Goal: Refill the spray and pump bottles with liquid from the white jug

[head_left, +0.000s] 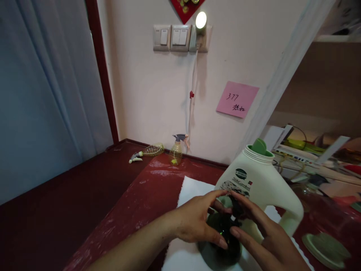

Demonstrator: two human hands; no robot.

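Observation:
My left hand (197, 222) curls round the top of a dark green bottle (222, 241) that stands on a white paper sheet (186, 248). My right hand (265, 237) meets it from the right, fingers pinching a small dark part at the bottle's top; I cannot make that part out. Just behind the hands stands a large white detergent jug (262, 184), uncapped, with a green spout inside its mouth.
A green cap (327, 246) lies on the red table (146, 195) at the right. Two small spray bottles, one upright (176, 149) and one lying down (146, 152), sit by the wall. Cluttered shelf items are at the right. A pink note (237, 99) hangs on the wall.

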